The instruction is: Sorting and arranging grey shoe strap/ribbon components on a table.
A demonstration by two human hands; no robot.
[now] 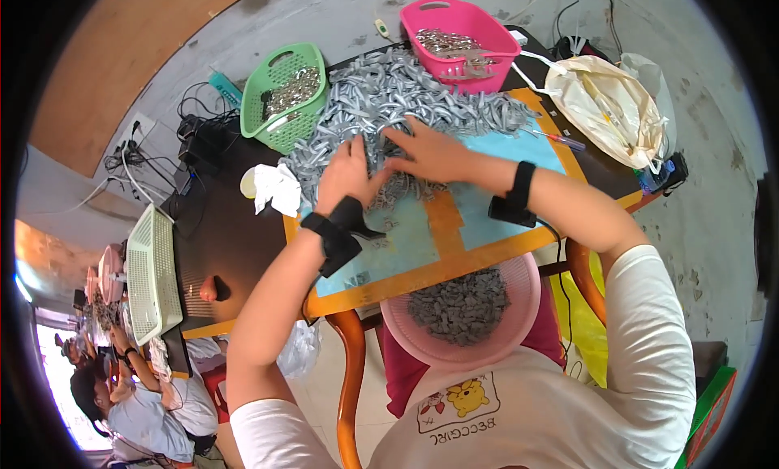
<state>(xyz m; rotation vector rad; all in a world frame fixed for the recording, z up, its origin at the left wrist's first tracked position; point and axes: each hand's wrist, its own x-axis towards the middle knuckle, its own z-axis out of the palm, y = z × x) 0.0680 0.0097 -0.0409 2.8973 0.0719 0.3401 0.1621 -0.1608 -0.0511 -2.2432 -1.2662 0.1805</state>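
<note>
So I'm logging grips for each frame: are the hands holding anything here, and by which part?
Cannot be told. Both the left hand and right hand rest fingers-down in the pile of grey strips; any grip is hidden.

Two hands, left hand (347, 175) and right hand (430, 151), each with one black wrist strap; three baskets: one green basket (284, 96) far left, one pink basket (462, 32) far, one white basket (152, 273) left; one pink bowl (462, 311) near; one grey strip pile (406, 96), strips too many to count
</note>
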